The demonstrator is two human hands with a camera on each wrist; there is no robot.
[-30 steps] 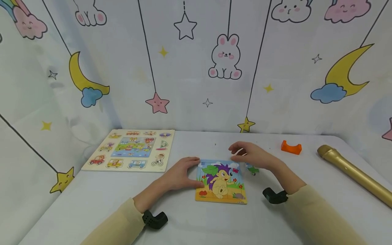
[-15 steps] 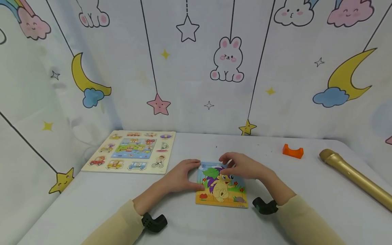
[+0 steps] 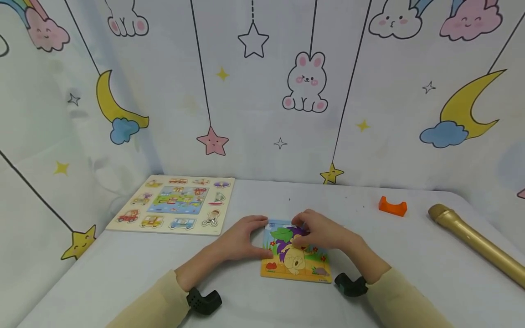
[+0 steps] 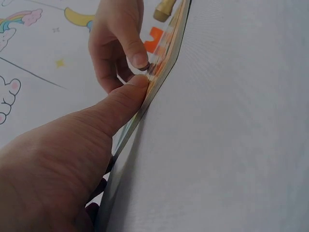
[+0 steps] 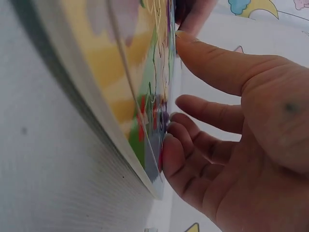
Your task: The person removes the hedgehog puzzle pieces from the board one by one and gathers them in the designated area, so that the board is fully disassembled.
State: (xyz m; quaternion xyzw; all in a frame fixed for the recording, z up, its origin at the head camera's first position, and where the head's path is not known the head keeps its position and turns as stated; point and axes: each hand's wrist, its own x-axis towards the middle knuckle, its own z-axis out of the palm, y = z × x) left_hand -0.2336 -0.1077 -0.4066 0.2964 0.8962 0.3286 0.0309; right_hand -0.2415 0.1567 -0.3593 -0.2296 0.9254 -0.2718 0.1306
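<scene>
A small square jigsaw puzzle [image 3: 295, 264], showing a purple-spined hedgehog with a green leaf, lies on the white table in the head view. My left hand [image 3: 242, 239] is at its left side, index finger by the far left corner and thumb on the near part of the edge. The left wrist view shows that thumb [image 4: 128, 94] resting over the board's edge. My right hand [image 3: 326, 230] is over the upper right of the picture and hides part of the hedgehog's head. In the right wrist view its fingertips [image 5: 170, 142] are right at the picture surface, thumb and fingers apart.
A larger cream puzzle board [image 3: 160, 223] with vehicle pictures lies at the back left. Toward the back right are an orange notched block [image 3: 392, 207] and a gold microphone [image 3: 471, 237]. A cartoon-printed white cloth [image 3: 246, 105] stands behind the table.
My right hand has moved left from beyond the puzzle's right edge, then down onto the picture. The left hand stays by the left edge. The small green piece seen earlier at right is now out of sight.
</scene>
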